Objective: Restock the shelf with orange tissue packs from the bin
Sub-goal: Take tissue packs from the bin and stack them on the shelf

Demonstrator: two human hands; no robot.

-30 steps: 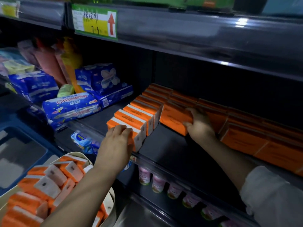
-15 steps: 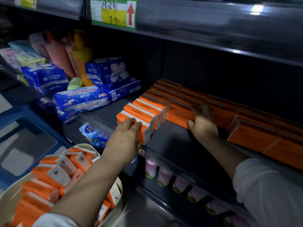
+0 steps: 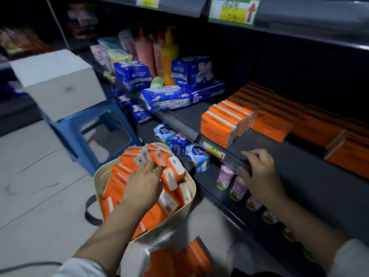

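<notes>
Left hand [image 3: 144, 182] spread over bin [image 3: 190, 188]; right hand [image 3: 259, 172] loosely open at dark shelf [image 3: 299, 156] edge.

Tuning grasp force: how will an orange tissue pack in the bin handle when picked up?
Orange plastic-wrapped tissue packs in the beige bin probably feel light and squashy. The film wrap may be slippery. Flat sides: unlikely to roll.
</notes>
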